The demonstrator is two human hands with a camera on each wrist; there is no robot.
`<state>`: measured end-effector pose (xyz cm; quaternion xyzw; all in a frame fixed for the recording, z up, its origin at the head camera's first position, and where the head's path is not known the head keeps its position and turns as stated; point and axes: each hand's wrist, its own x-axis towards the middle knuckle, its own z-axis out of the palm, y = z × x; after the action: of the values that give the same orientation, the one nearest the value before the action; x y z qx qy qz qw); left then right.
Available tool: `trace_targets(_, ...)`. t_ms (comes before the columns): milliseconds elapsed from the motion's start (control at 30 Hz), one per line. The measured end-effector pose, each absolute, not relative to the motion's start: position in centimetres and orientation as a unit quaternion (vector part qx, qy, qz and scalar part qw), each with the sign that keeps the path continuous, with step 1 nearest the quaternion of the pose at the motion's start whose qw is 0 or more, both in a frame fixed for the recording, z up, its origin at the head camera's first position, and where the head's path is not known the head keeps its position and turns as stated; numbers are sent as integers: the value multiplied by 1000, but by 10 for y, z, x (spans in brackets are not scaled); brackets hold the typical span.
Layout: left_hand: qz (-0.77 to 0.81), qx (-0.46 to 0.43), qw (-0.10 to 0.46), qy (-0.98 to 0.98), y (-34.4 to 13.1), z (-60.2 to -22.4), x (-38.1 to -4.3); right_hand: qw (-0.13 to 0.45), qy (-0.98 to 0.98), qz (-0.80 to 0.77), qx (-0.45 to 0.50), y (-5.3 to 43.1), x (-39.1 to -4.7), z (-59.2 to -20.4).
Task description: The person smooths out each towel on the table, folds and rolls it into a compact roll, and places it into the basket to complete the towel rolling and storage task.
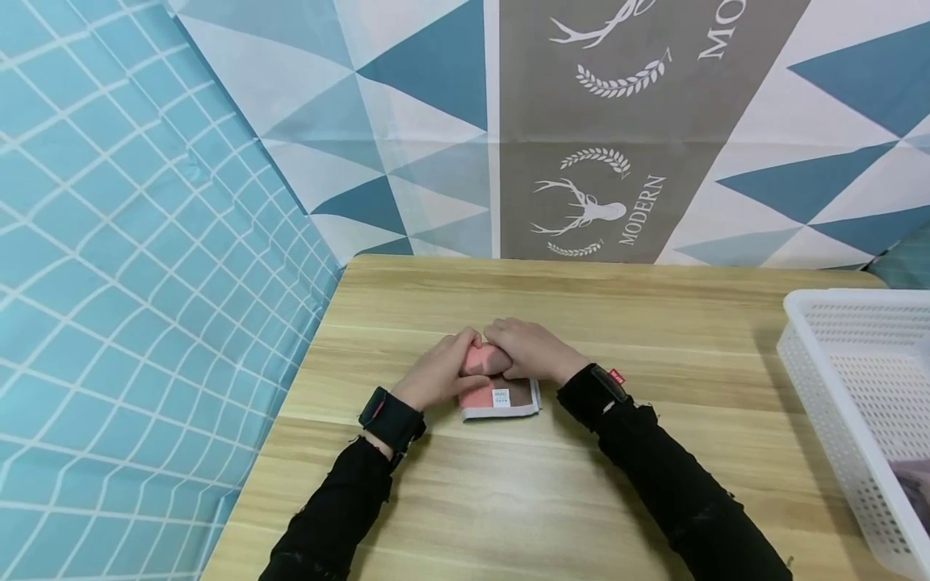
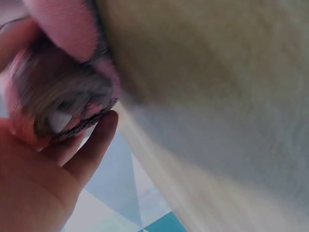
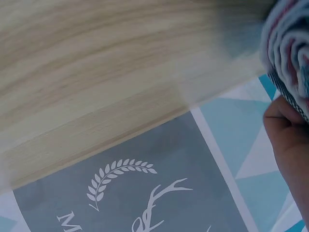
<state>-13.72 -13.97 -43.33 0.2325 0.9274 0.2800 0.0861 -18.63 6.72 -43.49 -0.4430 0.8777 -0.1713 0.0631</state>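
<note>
A small pink and brown towel (image 1: 485, 360) lies partly rolled on the wooden table, its far part wound into a thick roll. The near part is flat, with a pale grey edge and a white label (image 1: 501, 397). My left hand (image 1: 441, 369) grips the left end of the roll, thumb on the near side. At the opposite end, my right hand (image 1: 534, 349) holds the roll with bent fingers. Spiral layers of the towel (image 2: 63, 92) show at its end in the left wrist view. The right wrist view catches the other coiled end of the towel (image 3: 289, 53).
A white perforated plastic basket (image 1: 835, 428) stands at the table's right side, with a dark brownish cloth (image 1: 917, 484) partly visible inside. Blue checked sheeting (image 1: 145, 282) hangs along the left, and a patterned sheet (image 1: 429, 161) rises behind the table's far edge.
</note>
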Motion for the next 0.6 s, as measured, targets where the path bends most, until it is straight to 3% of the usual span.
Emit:
trace_targets(167, 339, 227, 93, 908, -145, -425, -139, 21, 873, -165, -459, 68, -186, -441)
trace_targets(333, 353, 198, 124, 906, -148, -419, -142, 16, 876, -159, -456, 68, -183, -438)
trace_targets(433, 332, 182, 143, 914, -147, -417, -143, 46, 879, -157, -448, 69, -180, -434)
trace_targets(600, 291, 200, 132, 926, -141, -415, -141, 149, 862, -194, -444, 73, -178, -424)
